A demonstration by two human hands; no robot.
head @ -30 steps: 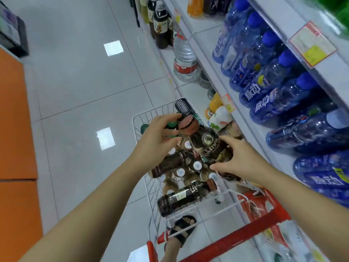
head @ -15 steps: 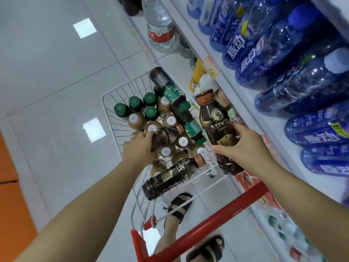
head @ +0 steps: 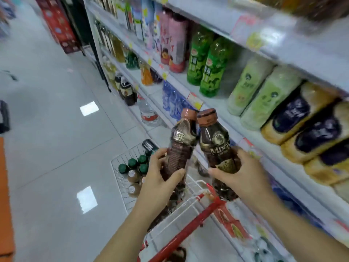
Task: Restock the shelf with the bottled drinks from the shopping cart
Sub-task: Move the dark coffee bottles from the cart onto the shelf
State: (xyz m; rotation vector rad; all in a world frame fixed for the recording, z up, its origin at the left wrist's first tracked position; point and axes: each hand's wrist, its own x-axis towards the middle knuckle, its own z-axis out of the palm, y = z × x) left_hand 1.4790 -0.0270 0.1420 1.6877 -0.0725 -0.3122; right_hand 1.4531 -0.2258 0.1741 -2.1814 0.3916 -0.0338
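My left hand point(head: 160, 178) grips a dark brown coffee bottle point(head: 179, 148) with a brown cap, held upright above the cart. My right hand point(head: 236, 173) grips a second dark coffee bottle point(head: 215, 144) with gold lettering, right beside the first; the two bottles nearly touch at their necks. Below them stands the white wire shopping cart point(head: 120, 178) with a red handle point(head: 188, 231), holding several bottles with green and white caps. The white shelf point(head: 251, 137) runs along the right, stocked with pale green, dark-labelled and bright green bottles.
Blue water bottles point(head: 173, 103) and a large clear water jug point(head: 149, 114) sit on lower shelf levels ahead. Red boxes point(head: 58, 25) stand at the aisle's far end. Grey tiled floor point(head: 56, 148) stretches to the left. An orange surface point(head: 5, 205) edges the left side.
Both hands have lifted out of the cart, each raising a coffee bottle. The left hand took hold of a bottle from the cart. My view has swung up towards the shelves.
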